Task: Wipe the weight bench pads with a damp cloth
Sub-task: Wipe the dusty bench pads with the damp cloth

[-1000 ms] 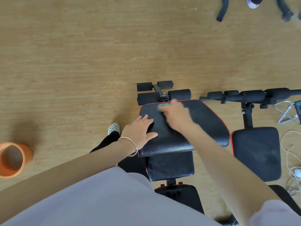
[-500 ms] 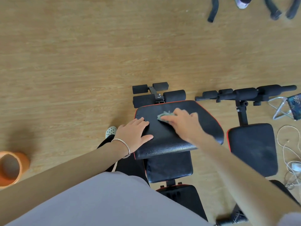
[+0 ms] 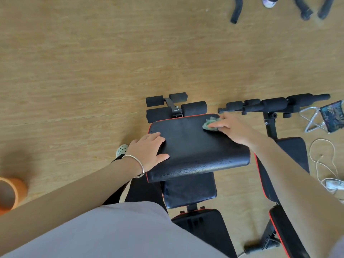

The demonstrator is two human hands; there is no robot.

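A black weight bench pad (image 3: 193, 148) with red piping lies below me, its near edge glistening wet. My right hand (image 3: 232, 128) presses a small green cloth (image 3: 209, 123) onto the pad's far right corner. My left hand (image 3: 149, 151), with a silver bangle at the wrist, rests flat on the pad's left side, fingers apart. A smaller black seat pad (image 3: 189, 190) sits just below the big one.
A second black bench (image 3: 292, 151) with foam rollers (image 3: 275, 104) stands to the right. An orange bucket (image 3: 11, 192) is on the wooden floor at the left edge. White cables (image 3: 323, 164) and a patterned item on a wire stand (image 3: 333, 116) lie at the far right.
My right hand has slid the cloth from the pad's far middle to its far right corner. My left hand has stayed in place on the left side.
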